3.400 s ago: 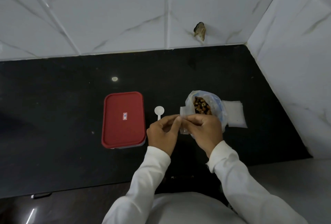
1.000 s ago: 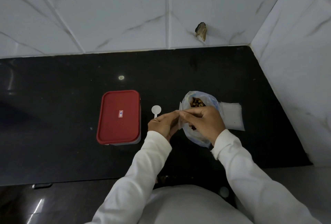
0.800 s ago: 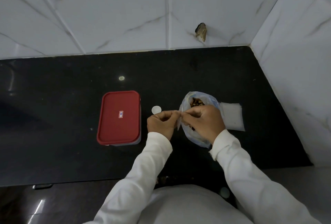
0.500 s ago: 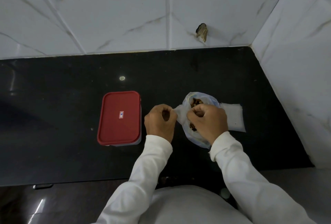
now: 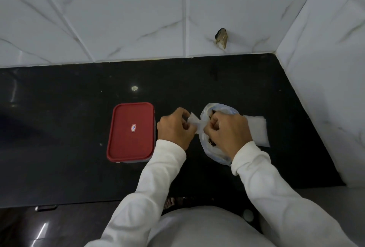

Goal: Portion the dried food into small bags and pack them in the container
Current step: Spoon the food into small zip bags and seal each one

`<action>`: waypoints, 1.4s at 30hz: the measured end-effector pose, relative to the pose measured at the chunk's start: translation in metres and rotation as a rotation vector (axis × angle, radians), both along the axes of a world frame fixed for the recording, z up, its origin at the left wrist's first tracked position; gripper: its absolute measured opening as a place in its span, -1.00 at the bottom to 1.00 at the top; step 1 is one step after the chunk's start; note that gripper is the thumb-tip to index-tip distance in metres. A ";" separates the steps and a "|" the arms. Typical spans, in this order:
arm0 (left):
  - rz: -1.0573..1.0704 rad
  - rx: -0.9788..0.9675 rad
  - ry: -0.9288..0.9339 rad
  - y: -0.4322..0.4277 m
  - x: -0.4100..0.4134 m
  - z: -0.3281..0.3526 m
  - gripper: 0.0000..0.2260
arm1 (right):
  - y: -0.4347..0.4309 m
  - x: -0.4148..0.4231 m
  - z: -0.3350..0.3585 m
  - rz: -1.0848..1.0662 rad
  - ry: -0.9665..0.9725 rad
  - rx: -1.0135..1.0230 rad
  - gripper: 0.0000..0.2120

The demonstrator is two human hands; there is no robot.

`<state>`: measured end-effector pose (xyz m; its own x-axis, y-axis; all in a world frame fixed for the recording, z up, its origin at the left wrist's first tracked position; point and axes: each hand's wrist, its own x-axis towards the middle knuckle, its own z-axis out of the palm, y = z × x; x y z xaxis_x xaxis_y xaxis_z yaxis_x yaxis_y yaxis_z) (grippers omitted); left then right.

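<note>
A small clear bag (image 5: 194, 124) is stretched between my two hands above the black counter. My left hand (image 5: 174, 128) pinches its left edge and my right hand (image 5: 229, 132) pinches its right edge. Under my right hand lies the large plastic bag of brown dried food (image 5: 214, 151), mouth open. A stack of small clear bags (image 5: 257, 131) lies flat just right of it. The container with the red lid (image 5: 131, 131) stands closed to the left of my left hand. The white scoop is hidden behind my left hand.
White marble-pattern tiles form the back wall and the right wall (image 5: 325, 89), closing a corner. The black counter (image 5: 69, 108) stretches left of the container. Its front edge (image 5: 79, 203) runs just ahead of my body.
Both hands moved a little away from me with the small bag and pulled its edges apart. My left hand now covers the white scoop.
</note>
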<state>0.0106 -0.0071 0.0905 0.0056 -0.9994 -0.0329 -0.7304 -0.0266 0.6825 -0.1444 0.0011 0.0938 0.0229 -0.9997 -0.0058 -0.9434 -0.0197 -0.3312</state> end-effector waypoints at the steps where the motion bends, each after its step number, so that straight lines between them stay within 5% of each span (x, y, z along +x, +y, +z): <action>1: -0.016 -0.004 -0.003 -0.001 0.000 0.002 -0.81 | -0.001 0.000 0.003 0.003 0.033 -0.017 -0.81; 7: -0.100 0.043 0.123 -0.004 0.001 0.003 -0.74 | -0.010 0.009 0.011 -0.028 -0.130 0.259 -0.56; 11: -0.084 0.085 0.088 -0.009 0.006 -0.002 -0.77 | -0.015 0.008 0.021 -0.061 -0.031 0.204 -0.73; 14: -0.072 0.068 0.191 -0.012 0.011 -0.010 -0.82 | -0.017 0.008 0.028 -0.064 -0.132 0.229 -0.75; 19: 0.230 0.243 0.862 -0.004 0.012 -0.030 -0.62 | -0.022 0.009 0.038 -0.038 -0.150 0.247 -0.76; 25: 0.272 0.563 1.301 0.006 -0.007 -0.043 -0.59 | -0.023 0.019 0.049 0.024 -0.152 0.295 -0.73; 35: 0.332 0.480 1.513 0.008 -0.021 -0.049 -0.61 | -0.022 0.035 0.042 -0.010 -0.047 0.296 -0.77; 42: 0.517 0.594 1.597 0.002 -0.019 -0.067 -0.53 | -0.011 0.030 0.036 0.049 -0.244 0.236 -0.64</action>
